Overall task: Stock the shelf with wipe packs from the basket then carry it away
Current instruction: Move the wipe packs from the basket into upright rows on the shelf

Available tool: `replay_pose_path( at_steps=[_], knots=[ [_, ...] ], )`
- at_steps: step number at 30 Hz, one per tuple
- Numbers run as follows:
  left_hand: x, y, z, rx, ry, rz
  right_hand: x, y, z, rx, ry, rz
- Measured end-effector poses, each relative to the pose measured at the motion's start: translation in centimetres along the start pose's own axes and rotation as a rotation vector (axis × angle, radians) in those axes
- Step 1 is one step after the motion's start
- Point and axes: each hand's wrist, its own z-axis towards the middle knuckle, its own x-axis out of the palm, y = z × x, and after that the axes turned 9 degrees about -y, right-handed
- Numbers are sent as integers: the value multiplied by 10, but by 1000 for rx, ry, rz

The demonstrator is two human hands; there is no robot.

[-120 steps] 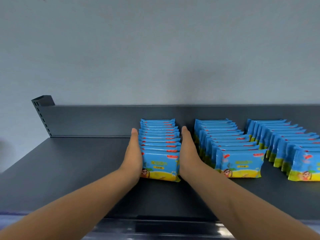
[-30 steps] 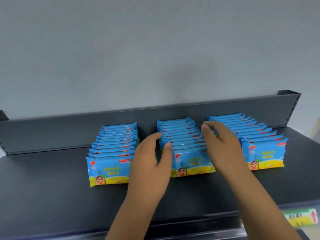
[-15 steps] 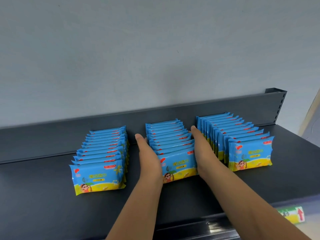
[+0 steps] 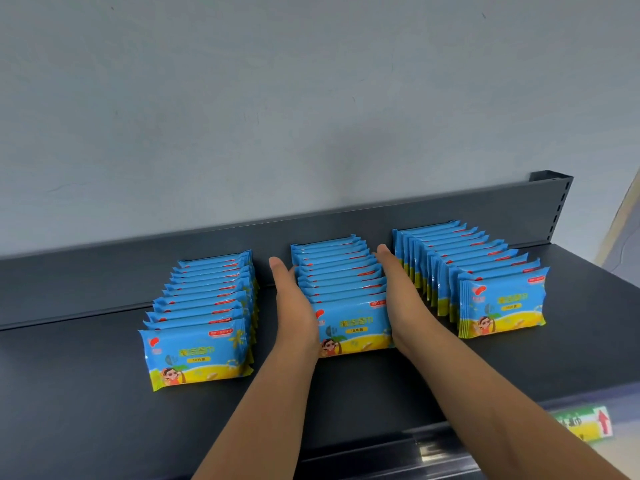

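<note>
- Dark grey metal shelf (image 4: 86, 393) spans the view, its back panel standing against a pale wall (image 4: 277, 98); the basket is nowhere in view.
- Blue wipe packs stand on edge in three rows running from near to far: a left row (image 4: 204, 323), a middle row (image 4: 341, 292) and a right row (image 4: 485, 282), each well apart from its neighbour.
- Compared with a second ago, when the fingers were spread loosely over the top of the middle row, both hands now lie flat along its flanks.
- Left hand (image 4: 294, 306) presses the row's left side, fingers straight and together, pointing far; nothing is gripped, only pushed against.
- Right hand (image 4: 398, 296) mirrors it on the right side, palm flat on the pack ends, likewise clasping nothing.
- Four seconds ago the same squeeze was on the left row, so the squaring seems to be moving rightward, row by row.
- That suggests stocking is finished and only tidying remains; the right row looks fanned and probably comes next, then the basket.
- Small price label (image 4: 585, 426) sits on the shelf's near edge, at right.
</note>
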Motion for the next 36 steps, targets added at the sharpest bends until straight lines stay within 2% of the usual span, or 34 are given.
replay_pose_path(
  at_steps=[15, 18, 27, 31, 34, 35, 36],
  knots=[
    [-3, 5, 2, 17, -26, -80, -5, -4, 13, -34, 83, -55],
    [-4, 5, 5, 43, -51, -78, -6, -5, 14, -58, 49, -70],
    [-4, 3, -3, 239, -142, -73, -13, -10, 20, -359, -102, -207],
    [-8, 4, -5, 410, -185, 41, -14, -9, 17, -400, -86, -185],
    [-11, 3, -2, 481, -130, 111, -13, 1, 6, -532, -70, -285],
    [-12, 2, 0, 545, -101, 230, -14, 4, 1, -587, -65, -358],
    [-12, 0, 0, 651, -76, 446, -15, 6, -5, -664, -62, -444]
  ],
)
